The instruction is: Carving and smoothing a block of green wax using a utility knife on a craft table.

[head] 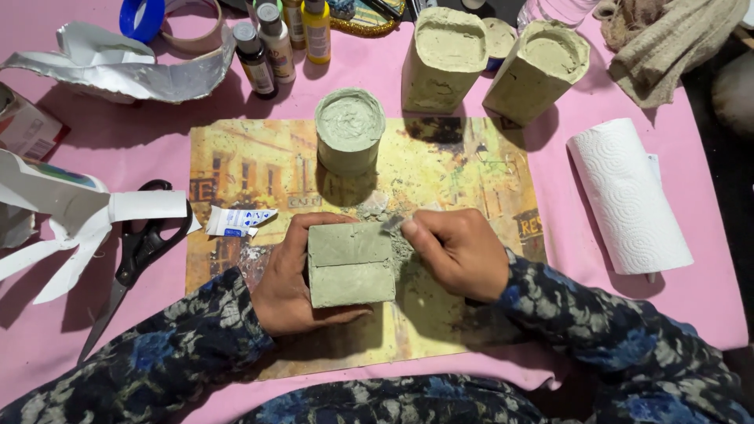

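Grey-green and matte, the clay block (pixel 350 265) sits low in the middle of the printed placemat (pixel 463 169), and I see it gripped from its left side by the left hand (pixel 284 275), thumb over the top edge and fingers wrapped under the near face. The right hand (pixel 459 250) is at the block's upper right corner, its fingers pinched together on a small grey tool (pixel 392 224) whose tip touches that corner. Crumbs of grey debris (pixel 375 206) lie on the placemat just behind the block.

Farther back on the placemat stands a round clay cylinder (pixel 349 129), upright. Behind it, on the pink table (pixel 707 306), two taller clay moulds (pixel 491 63) lean side by side. To the right lies a roll of paper towel (pixel 628 196), well apart from the hands. On the left I see black scissors (pixel 135 255) beside cut white carton pieces (pixel 71 212), and a small white tube (pixel 238 221) on the placemat's edge. A row of small paint bottles (pixel 283 39) stands at the back, next to crumpled silver foil (pixel 133 67).
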